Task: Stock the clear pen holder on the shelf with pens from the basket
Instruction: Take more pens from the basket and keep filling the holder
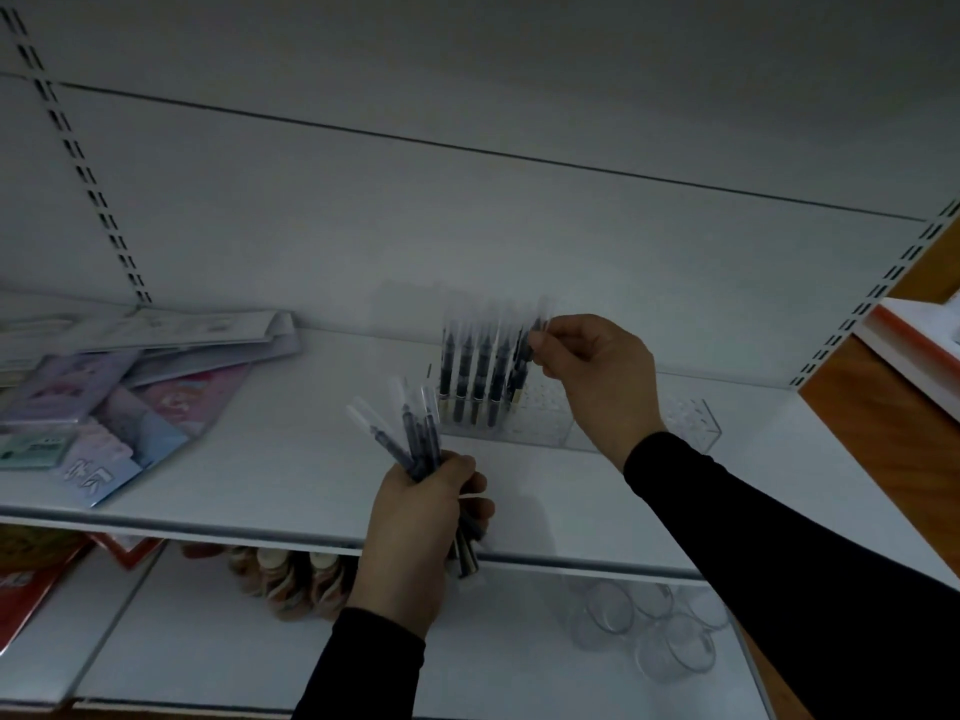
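Little can be read here. On the left of the shelf (291, 491), a clear-wrapped stationery packet (96, 472) at the front of the loose pile carries 2 large white characters, seen nearly upside down; they are possibly Chinese, but blur keeps them from being made out. Just behind it, a pale green pack (31, 449) bears a dark strip of small print, too smeared to read. On the lower shelf, the red packet (21, 589) shows white marks at its left edge, cut off by the frame and illegible. No brand, number or sign is legible elsewhere.
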Tool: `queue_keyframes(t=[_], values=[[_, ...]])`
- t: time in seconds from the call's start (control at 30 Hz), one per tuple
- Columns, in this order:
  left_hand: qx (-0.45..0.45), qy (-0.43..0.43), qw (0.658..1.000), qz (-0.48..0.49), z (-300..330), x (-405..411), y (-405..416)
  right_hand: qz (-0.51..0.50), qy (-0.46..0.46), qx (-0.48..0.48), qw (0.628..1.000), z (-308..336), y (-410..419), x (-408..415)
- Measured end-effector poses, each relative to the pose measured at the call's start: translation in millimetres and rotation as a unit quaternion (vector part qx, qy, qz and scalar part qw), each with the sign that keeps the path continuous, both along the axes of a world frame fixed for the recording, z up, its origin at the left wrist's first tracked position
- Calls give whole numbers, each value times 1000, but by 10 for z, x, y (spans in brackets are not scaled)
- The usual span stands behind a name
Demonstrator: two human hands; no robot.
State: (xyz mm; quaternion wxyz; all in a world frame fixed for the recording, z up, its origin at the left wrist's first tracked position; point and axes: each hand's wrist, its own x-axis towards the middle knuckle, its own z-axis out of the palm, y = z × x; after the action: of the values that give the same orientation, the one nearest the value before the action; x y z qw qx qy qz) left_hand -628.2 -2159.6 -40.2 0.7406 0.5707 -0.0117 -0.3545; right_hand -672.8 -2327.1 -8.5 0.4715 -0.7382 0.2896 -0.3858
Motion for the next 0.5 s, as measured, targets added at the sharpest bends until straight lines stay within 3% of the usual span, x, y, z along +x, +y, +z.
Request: queue_keyframes(t=[0.5], values=[[8,4,1000,-8,-11,1,-14,-10,50,-30,998,-172,45,14]])
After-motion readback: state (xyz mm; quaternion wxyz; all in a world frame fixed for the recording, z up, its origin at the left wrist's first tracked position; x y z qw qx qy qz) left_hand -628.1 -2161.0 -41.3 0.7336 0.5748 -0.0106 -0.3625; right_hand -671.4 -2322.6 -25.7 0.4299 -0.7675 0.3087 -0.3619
